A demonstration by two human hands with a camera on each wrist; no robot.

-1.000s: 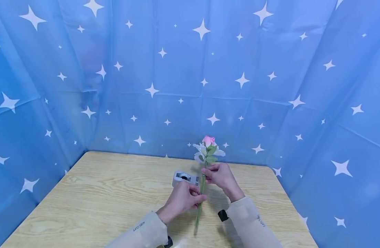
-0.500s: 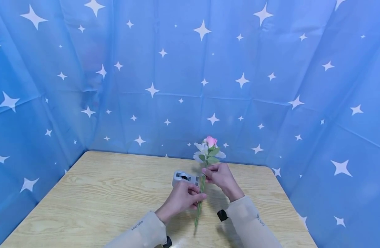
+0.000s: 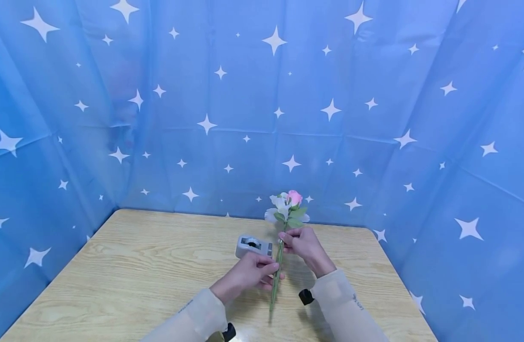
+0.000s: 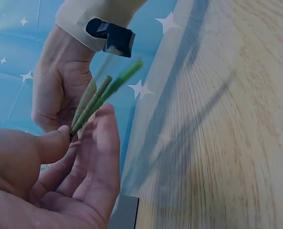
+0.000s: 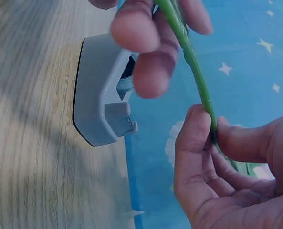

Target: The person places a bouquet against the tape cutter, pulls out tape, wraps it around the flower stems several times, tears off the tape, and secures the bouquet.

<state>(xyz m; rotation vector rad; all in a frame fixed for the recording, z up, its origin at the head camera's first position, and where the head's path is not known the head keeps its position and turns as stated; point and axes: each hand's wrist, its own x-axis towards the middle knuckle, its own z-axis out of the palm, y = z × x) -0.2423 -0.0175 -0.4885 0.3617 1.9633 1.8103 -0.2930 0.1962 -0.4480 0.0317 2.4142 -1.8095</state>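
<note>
A small bunch of flowers, a pink rose (image 3: 294,197) and white blossoms (image 3: 280,203) with green leaves, stands tilted above the table. My right hand (image 3: 306,247) pinches the green stems (image 3: 275,292) just under the leaves, between thumb and fingers, as the right wrist view confirms. Lower down, my left hand (image 3: 251,273) has its thumb against the stems, with the other fingers fairly loose behind them. Several cut stem ends (image 4: 105,90) stick out past the left hand in the left wrist view.
A grey-white tape dispenser (image 3: 243,246) stands on the wood-grain table (image 3: 159,266), just behind the left hand. Its cutter end shows beside the stems in the right wrist view. A blue curtain with white stars (image 3: 253,118) closes off the back and sides.
The flower heads have turned, and the pink rose has shifted right and slightly down. My left hand has moved a little left, its fingers now spread behind the stems. The right hand keeps its place.
</note>
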